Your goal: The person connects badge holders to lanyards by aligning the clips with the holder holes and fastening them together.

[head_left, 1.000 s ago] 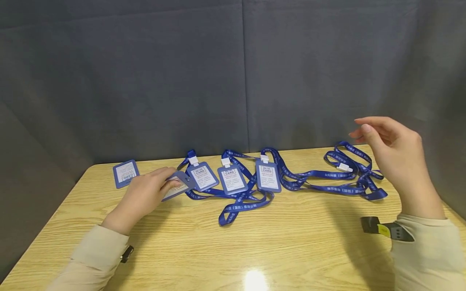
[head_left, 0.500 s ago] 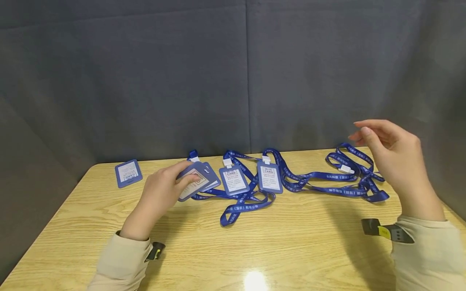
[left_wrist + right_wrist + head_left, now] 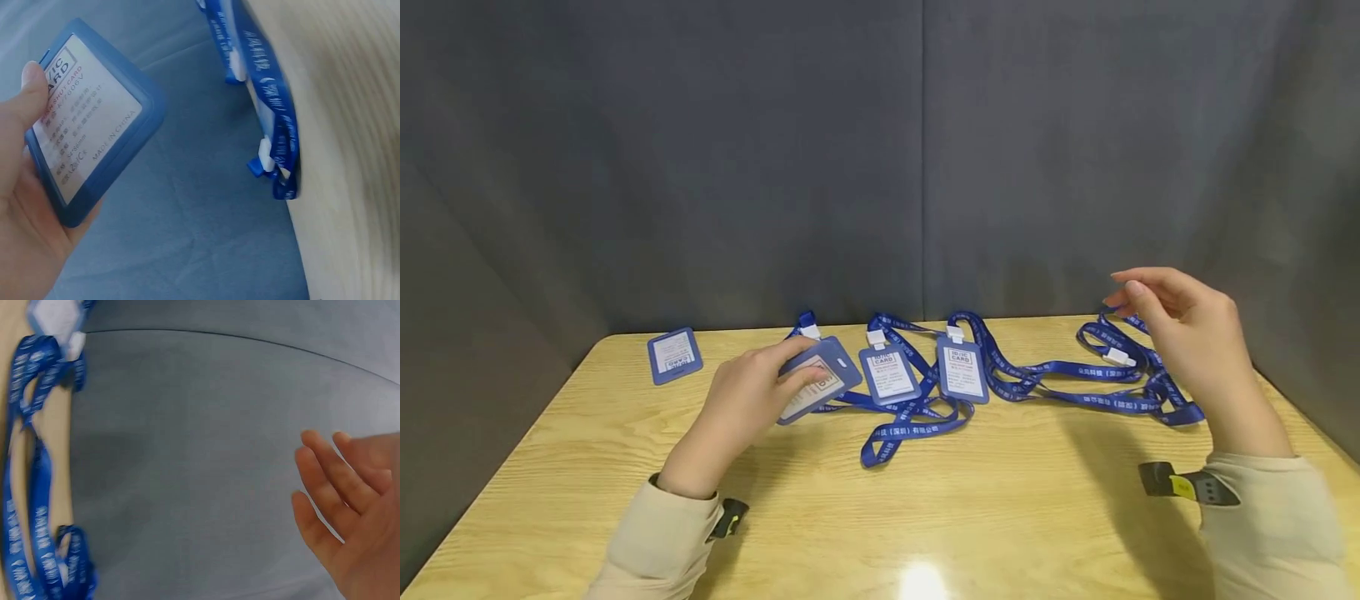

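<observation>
My left hand [image 3: 737,408] pinches a blue ID badge holder [image 3: 833,380] between thumb and fingers, raised over the row of badges. In the left wrist view, the printed white card in this badge holder [image 3: 94,119] faces the camera, with the thumb on one edge. The held holder covers most of the badge behind it, whose white clip [image 3: 810,332] and blue strap peek out above. My right hand [image 3: 1195,346] hovers at the right with fingers loosely bent and nothing in them. Below and behind it lies a blue lanyard [image 3: 1101,402] with a white clip [image 3: 1120,357].
Two more badges, a middle one [image 3: 891,375] and a right one [image 3: 962,372], lie clipped to blue lanyards. A loose badge holder [image 3: 675,357] without a strap lies at the far left. A grey curtain [image 3: 760,167] stands behind the wooden table [image 3: 865,525].
My left hand has carried the badge holder to the right, over the leftmost clipped badge, turning its face more into view. The right hand stays nearly in place; the head view has shifted slightly.
</observation>
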The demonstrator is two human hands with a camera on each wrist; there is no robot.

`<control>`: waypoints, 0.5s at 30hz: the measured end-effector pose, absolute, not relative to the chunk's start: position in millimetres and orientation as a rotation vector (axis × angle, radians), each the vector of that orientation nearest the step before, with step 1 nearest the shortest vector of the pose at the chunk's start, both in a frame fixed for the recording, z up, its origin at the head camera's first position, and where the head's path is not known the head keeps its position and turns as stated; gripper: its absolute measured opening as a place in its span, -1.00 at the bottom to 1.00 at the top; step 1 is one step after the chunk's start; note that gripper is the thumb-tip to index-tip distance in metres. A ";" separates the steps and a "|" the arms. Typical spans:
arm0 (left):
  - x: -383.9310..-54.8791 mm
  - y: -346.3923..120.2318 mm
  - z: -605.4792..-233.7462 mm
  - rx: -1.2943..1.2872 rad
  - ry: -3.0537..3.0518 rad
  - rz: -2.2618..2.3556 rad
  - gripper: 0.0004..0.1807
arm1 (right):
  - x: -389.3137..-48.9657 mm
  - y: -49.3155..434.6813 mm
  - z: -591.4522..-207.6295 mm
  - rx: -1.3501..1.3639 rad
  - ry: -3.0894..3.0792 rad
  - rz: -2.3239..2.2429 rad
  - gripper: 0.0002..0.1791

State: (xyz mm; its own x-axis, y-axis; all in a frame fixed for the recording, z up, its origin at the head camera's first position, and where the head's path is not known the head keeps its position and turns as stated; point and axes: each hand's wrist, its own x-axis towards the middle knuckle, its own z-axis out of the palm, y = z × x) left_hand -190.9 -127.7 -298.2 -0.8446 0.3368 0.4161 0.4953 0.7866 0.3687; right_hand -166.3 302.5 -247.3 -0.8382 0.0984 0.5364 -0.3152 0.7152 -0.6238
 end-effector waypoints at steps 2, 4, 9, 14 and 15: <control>-188.6 -125.6 -298.5 -0.633 -2.658 -0.717 -0.56 | -171.5 305.2 -255.1 0.144 -2.408 0.940 -0.65; -186.9 -123.7 -298.9 -0.630 -2.675 -0.747 -0.55 | -178.2 310.0 -263.9 0.120 -2.477 0.848 -0.62; -186.9 -119.3 -296.7 -0.667 -2.700 -0.750 -0.54 | -197.9 327.0 -277.1 0.097 -2.683 0.645 -0.58; -187.1 -119.8 -298.9 -0.691 -2.738 -0.742 -0.53 | -220.0 344.6 -289.1 0.143 -2.842 0.489 -0.63; -187.0 -120.5 -299.4 -0.695 -2.742 -0.734 -0.54 | -224.3 347.5 -292.4 0.167 -2.869 0.461 -0.64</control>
State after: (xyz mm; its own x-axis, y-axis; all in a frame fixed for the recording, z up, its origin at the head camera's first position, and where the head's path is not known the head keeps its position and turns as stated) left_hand -187.0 -120.5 -299.4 -0.8645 0.3861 0.3217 0.4952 0.7636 0.4143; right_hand -224.3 347.5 -292.4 -0.9669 -0.0750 0.2440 -0.1477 0.9440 -0.2951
